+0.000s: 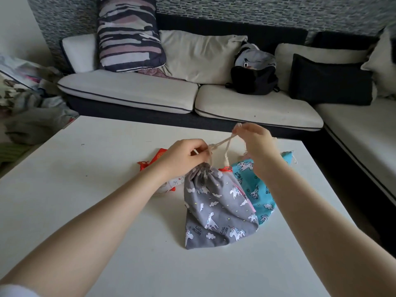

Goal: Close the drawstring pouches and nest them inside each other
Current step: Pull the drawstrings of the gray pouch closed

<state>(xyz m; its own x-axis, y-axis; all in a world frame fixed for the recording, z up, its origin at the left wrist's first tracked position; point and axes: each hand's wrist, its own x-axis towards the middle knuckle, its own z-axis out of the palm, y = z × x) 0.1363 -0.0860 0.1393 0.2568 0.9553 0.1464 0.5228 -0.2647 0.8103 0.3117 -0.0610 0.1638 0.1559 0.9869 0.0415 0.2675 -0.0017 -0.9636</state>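
I see the grey unicorn-print cloth pouch (216, 209) standing mid-desk, neck gathered. My left hand (184, 156) pinches the bunched mouth to anchor it — my right hand (254, 139) pinches the cream drawstring cord (222, 142) and lifts, probably to cinch it. A turquoise unicorn-print pouch (256, 189) waits just beside.

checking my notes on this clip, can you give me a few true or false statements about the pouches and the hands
1. The grey pouch has its mouth gathered shut. True.
2. The right hand rests flat on the table. False: it is raised, pinching the cord.
3. The left hand grips at the grey pouch's neck. True.
4. The blue pouch lies left of the grey one. False: it lies to its right.
5. A backpack sits on the sofa. True.
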